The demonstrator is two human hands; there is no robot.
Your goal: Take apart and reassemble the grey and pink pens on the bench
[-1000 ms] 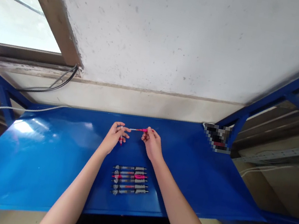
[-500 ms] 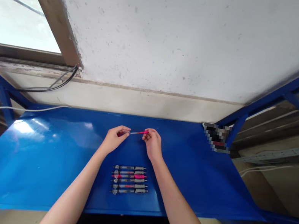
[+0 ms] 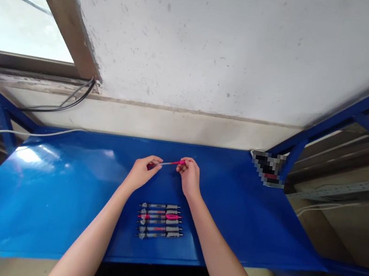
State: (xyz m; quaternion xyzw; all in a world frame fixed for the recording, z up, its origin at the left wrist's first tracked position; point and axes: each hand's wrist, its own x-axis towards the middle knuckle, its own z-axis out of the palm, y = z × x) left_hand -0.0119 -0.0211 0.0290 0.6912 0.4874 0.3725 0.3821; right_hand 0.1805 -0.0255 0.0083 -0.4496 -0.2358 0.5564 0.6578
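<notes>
Now the pink pen point(image 3: 167, 164) is tipping onto a slant between both pinching hands.
The left hand point(image 3: 140, 172) is gripping its lower end, the right hand point(image 3: 188, 176) its pink upper end, above 6 pens point(image 3: 159, 221) lying on the blue surface point(image 3: 53, 191).

The worktop point(image 3: 52, 200) is a glossy sheet of blue-painted metal, with sunlight glaring on its left side. Just below the left hand's grip point(image 3: 140, 173) lie six pens point(image 3: 159, 221), side by side in a tight stack, all pointing the same way, with grey and clear barrels — one carries a bright pink clip. Well right of the right hand's grip point(image 3: 189, 176), at the far corner, sits a pixelated, unreadable object point(image 3: 267, 169) — a white cable point(image 3: 57, 131) crosses the far left edge.
</notes>
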